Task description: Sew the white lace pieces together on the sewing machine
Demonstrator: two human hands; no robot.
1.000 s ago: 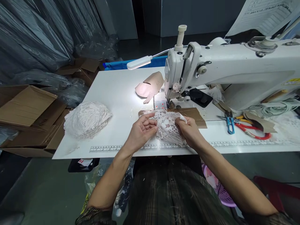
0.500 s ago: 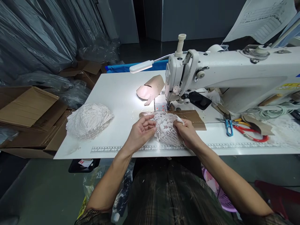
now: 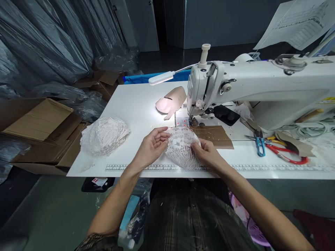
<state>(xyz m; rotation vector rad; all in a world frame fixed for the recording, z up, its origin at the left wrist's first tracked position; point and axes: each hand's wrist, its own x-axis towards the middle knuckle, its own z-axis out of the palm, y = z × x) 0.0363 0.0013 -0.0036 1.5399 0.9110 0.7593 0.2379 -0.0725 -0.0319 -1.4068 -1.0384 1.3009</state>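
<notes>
A white lace piece is held over the table's front part, its domed side up. My left hand pinches its left edge between thumb and curled fingers. At the right edge, my right hand grips the lace with thumb and fingers closed. Just behind the lace stands the white sewing machine, its needle area close to the lace's back edge. A brown card lies flat to the right of the lace. On the left of the table sits a pile of white lace pieces.
A pinkish-beige cut shape lies left of the machine head. To the right are a black phone, blue snips and red-handled scissors. A printed ruler strip runs along the front edge. Cardboard boxes stand at left.
The lace now shows a smoother, fuller dome, and its right part has opened out from the fold near my right hand. The whole view has shifted slightly.
</notes>
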